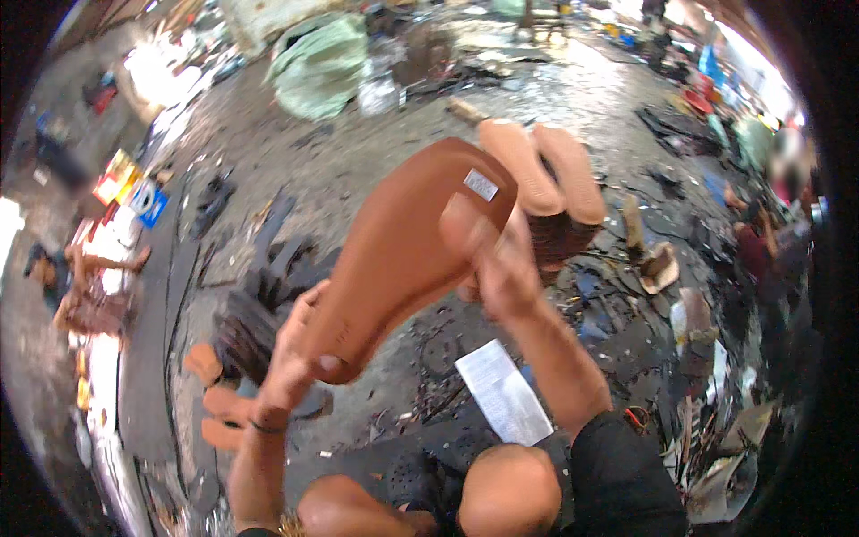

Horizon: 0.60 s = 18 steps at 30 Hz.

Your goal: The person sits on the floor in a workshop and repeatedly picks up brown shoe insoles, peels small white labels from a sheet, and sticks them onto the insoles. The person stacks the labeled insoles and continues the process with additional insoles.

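Up high, flat reddish-brown leather sole-shaped piece (394, 259) | left hand (291, 362) pinched heel end, right hand (497, 268) gripped label end | raised for close viewing, seemingly

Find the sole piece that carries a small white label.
It is the large brown sole held in both hands, left hand at its heel, right hand near the label. The paler soles stacked behind show none.

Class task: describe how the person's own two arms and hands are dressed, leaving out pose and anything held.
Both forearms are bare and neither hand is gloved. The left hand has a thin dark band round its wrist. The right hand wears nothing that shows; no sleeve reaches either forearm.
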Each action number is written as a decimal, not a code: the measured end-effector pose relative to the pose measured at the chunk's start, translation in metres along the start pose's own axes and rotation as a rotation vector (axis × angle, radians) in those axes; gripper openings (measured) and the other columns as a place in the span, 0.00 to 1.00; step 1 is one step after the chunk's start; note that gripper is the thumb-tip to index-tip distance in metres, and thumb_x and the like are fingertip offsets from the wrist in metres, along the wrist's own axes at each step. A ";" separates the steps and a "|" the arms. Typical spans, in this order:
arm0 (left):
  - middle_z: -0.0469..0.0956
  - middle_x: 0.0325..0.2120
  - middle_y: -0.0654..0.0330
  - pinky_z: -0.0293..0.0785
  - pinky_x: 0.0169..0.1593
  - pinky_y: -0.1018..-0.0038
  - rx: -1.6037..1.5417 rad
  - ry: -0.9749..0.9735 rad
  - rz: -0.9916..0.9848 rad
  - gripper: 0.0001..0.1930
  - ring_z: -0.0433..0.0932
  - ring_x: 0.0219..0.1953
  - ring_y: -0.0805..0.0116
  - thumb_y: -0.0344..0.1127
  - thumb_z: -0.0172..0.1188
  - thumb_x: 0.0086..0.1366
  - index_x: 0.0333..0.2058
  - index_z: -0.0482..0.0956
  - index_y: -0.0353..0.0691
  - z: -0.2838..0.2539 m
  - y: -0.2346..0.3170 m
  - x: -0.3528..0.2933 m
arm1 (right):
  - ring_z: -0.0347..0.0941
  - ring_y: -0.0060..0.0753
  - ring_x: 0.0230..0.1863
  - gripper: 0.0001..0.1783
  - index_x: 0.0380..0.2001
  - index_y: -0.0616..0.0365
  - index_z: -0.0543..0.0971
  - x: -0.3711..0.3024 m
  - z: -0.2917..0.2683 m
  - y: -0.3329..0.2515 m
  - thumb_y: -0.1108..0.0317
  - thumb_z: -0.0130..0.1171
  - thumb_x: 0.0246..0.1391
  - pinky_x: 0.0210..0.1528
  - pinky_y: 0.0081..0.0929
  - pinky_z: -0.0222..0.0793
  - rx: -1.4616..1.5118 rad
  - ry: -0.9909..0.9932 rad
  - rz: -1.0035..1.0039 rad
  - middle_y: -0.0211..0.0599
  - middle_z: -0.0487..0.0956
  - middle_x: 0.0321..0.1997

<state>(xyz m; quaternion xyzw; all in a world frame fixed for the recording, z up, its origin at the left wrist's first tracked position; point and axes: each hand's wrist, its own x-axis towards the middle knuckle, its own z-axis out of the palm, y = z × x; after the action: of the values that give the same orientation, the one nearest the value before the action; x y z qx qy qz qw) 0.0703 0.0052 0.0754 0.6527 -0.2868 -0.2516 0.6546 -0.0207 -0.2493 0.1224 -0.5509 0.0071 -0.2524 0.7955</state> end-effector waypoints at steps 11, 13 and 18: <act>0.75 0.43 0.63 0.74 0.50 0.70 -0.104 -0.175 -0.058 0.18 0.74 0.45 0.72 0.49 0.50 0.69 0.51 0.73 0.47 0.160 0.101 0.254 | 0.61 0.21 0.33 0.35 0.44 0.44 0.75 0.105 -0.228 -0.121 0.30 0.63 0.41 0.38 0.24 0.54 -0.444 0.549 0.172 0.23 0.71 0.35; 0.76 0.33 0.70 0.73 0.42 0.74 -0.108 -0.171 -0.132 0.18 0.75 0.36 0.76 0.56 0.53 0.65 0.44 0.75 0.51 0.165 0.060 0.289 | 0.58 0.22 0.33 0.38 0.46 0.43 0.74 0.112 -0.251 -0.099 0.27 0.62 0.39 0.39 0.27 0.53 -0.483 0.588 0.291 0.23 0.68 0.35; 0.69 0.52 0.54 0.63 0.59 0.58 0.148 0.134 -0.208 0.39 0.68 0.55 0.60 0.69 0.54 0.58 0.60 0.67 0.49 0.165 0.063 0.269 | 0.60 0.34 0.43 0.58 0.65 0.44 0.62 0.097 -0.259 -0.089 0.21 0.61 0.35 0.47 0.38 0.56 -0.359 0.601 0.310 0.39 0.64 0.51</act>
<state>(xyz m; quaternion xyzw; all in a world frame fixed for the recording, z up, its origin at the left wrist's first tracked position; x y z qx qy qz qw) 0.1422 -0.2996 0.1479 0.7406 -0.1912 -0.2520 0.5929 -0.0465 -0.5388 0.1244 -0.5754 0.3675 -0.2740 0.6774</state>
